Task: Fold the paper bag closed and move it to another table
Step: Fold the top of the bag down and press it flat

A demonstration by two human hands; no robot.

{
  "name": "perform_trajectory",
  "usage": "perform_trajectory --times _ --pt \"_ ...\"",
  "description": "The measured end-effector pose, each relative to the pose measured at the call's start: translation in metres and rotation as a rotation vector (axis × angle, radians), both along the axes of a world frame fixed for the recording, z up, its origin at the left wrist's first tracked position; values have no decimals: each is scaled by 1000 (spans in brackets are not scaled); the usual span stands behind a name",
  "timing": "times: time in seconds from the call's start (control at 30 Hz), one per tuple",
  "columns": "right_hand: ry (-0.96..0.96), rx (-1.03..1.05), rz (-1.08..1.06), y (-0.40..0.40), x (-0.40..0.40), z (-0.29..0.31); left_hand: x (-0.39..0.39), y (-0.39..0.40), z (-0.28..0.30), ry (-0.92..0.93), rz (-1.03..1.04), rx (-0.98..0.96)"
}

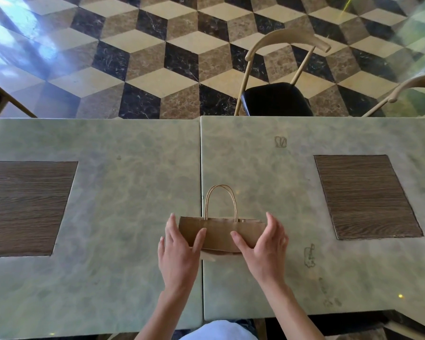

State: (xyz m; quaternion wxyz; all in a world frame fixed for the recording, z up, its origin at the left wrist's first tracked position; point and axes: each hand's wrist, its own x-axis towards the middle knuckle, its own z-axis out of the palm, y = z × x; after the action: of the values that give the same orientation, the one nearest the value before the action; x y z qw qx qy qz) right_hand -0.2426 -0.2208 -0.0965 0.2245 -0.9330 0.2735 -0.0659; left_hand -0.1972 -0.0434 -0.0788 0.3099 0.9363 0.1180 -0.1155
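My left hand (pixel 179 251) and right hand (pixel 265 249) are bracketing the paper bag (pixel 221 233), fingers spread and loosely curved. Both thumbs are resting on the folded flap; the outer fingers are standing beside the bag's ends, and I am not clamping it. The bag is lying flat between my palms, on the right-hand table (pixel 304 182) with its near left corner overlapping the seam with the left-hand table (pixel 108 192). Its twisted handles (pixel 221 202) are pointing away from me.

Assessment: thin, light paper, easily creased or torn, likely to spring open. I am judging a pinch across both ends of the fold safest. Contents cannot be seen; the flatness suggests little or nothing inside.
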Motion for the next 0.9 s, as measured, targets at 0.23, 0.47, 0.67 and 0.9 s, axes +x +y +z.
perform_trajectory --times 0.23,0.47,0.67,0.9 --pt "-15 706 -402 7 -1 6 6 4 4 157 296 -414" --pt "-40 797 -389 -1 -3 2 13 12 -3 180 366 -649" --pt "-105 945 -396 -10 1 -2 15 7 4 226 459 -850" --pt "-99 921 -347 -15 2 -2 21 11 -3 249 434 -794"
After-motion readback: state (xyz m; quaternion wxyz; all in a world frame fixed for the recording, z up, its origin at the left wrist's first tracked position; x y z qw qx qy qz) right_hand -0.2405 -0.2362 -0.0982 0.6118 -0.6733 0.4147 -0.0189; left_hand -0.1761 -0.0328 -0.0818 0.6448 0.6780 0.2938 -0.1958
